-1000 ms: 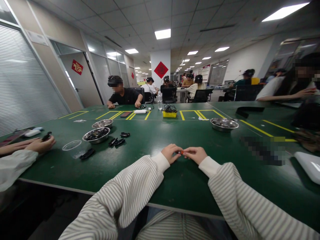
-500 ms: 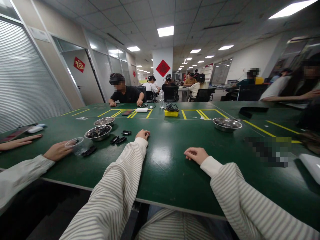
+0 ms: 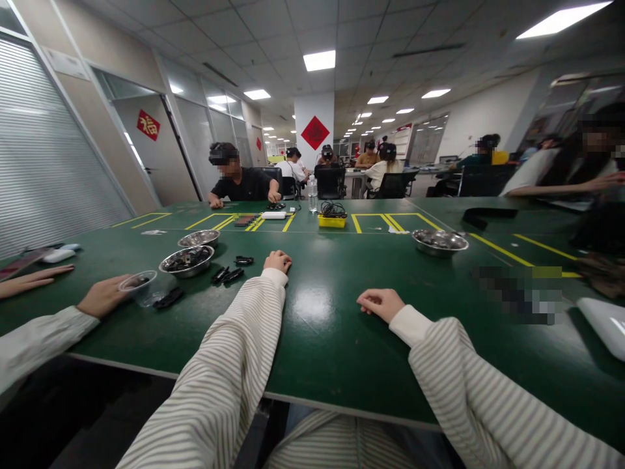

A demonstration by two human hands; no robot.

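Parked on my left, probably for easy reach

So my left hand (image 3: 278, 261) is down on the glossy green surface (image 3: 319, 355), fingers curled; can't tell if it's got anything. My right hand (image 3: 382, 303) is loosely curled too, maybe pinching something tiny, can't tell. Small black elongated plastic-looking pieces (image 3: 227, 275) lie between my left hand and a round steel bowl (image 3: 188, 271). Two slant away to the right, side by side; another just beyond runs crosswise. No clue which end's the front.
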